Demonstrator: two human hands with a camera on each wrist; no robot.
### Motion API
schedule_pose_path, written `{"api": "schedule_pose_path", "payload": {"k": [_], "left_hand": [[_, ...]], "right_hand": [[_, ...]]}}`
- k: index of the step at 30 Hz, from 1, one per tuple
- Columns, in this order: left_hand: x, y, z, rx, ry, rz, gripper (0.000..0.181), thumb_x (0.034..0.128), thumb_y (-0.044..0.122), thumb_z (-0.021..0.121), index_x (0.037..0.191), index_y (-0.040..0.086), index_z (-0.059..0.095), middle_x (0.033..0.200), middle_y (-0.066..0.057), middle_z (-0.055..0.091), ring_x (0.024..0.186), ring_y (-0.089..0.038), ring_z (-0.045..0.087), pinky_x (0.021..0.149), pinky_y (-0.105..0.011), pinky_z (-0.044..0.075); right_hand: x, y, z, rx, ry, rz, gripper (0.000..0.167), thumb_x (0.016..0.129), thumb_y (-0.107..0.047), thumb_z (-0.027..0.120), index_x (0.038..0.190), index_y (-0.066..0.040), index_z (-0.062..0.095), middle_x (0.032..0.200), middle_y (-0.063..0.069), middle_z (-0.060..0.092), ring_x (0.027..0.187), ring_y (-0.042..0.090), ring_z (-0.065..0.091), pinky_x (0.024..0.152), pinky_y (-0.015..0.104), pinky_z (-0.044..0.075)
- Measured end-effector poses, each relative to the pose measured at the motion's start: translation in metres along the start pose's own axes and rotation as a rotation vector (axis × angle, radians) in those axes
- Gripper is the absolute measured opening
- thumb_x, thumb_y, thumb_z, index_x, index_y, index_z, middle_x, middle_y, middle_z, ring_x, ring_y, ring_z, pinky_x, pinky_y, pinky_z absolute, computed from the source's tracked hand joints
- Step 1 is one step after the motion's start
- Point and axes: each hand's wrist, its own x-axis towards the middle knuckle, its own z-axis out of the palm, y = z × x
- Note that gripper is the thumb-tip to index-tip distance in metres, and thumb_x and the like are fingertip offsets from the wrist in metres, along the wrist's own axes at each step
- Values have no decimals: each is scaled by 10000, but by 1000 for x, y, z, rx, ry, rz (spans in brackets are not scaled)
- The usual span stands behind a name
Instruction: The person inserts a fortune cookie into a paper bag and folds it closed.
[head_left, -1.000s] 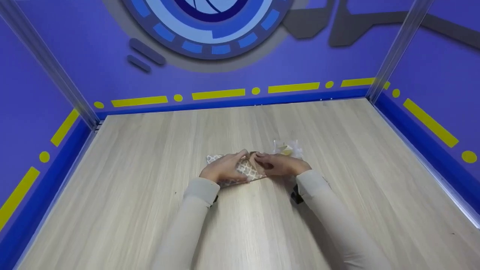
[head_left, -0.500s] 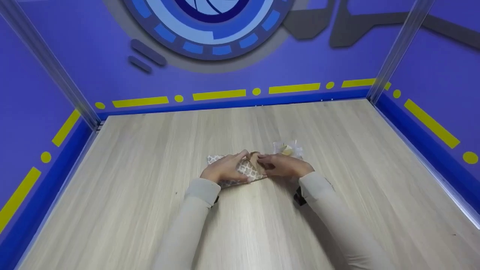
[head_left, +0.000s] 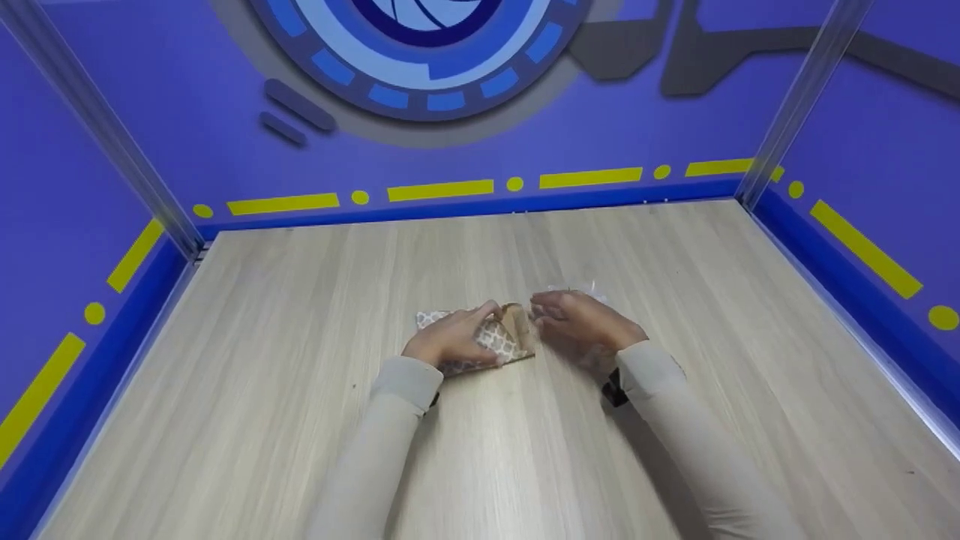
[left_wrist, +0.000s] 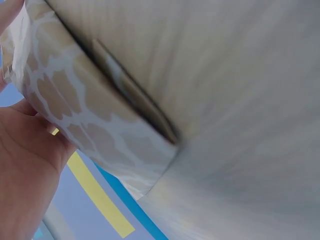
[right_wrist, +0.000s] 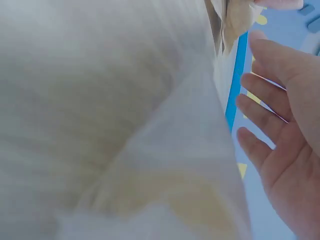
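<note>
A paper packet (head_left: 497, 341) with a brown-and-white giraffe print lies on the table, its right end folded back to show plain brown paper (head_left: 519, 324). My left hand (head_left: 450, 337) grips it across the middle, thumb along the near edge and fingers toward the far edge. The left wrist view shows the printed paper (left_wrist: 95, 107) close up, with a slit-like fold along one side. Just off the packet's right end is my right hand (head_left: 581, 319), fingers spread and slightly bent. Nothing is between those fingers in the right wrist view, where the palm (right_wrist: 295, 170) shows.
A clear plastic bag (right_wrist: 185, 125) with something yellowish inside lies beyond and under the right hand, mostly hidden by it in the head view. The pale wooden table (head_left: 300, 315) is bordered by blue-purple panels (head_left: 450, 169) at the back and both sides.
My right hand has let go of the packet's brown end and moved right, over the plastic bag, its fingers opening. My left hand keeps its grip in the same place.
</note>
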Motion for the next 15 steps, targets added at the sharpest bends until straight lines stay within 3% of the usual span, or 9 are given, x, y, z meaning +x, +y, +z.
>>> {"api": "schedule_pose_path", "payload": {"k": [4,8,11,15], "left_hand": [[0,0,1,3,2,6,662,769,437,775,1301,259,423,1113,-76,651,899,-207,602,831,-397,507],[1,-1,1,9,1,2,664,767,457,773,1297,261,425,1065,-72,652,831,-189,568,797,-387,504],[0,0,1,11,3,-1,664,767,453,774,1300,259,429,1096,-75,654,857,-192,581,817,-391,507],[-1,0,2,22,7,-4,653,769,446,773,1294,265,430,1131,-78,655,921,-213,614,853,-403,510]], "right_hand": [[0,5,-4,-6,89,24,437,964,-213,582,1350,-15,530,1365,168,552,1304,327,484,1078,442,391],[-3,11,-8,59,158,83,442,968,-213,576,1364,-24,518,1384,160,536,1285,323,502,1053,448,417],[-7,16,-11,111,195,133,446,979,-205,556,1395,-57,490,1420,146,498,1309,314,476,1056,461,411],[-10,24,-16,104,261,131,449,972,-178,568,1391,-39,489,1409,182,499,1326,346,446,1071,491,383]]}}
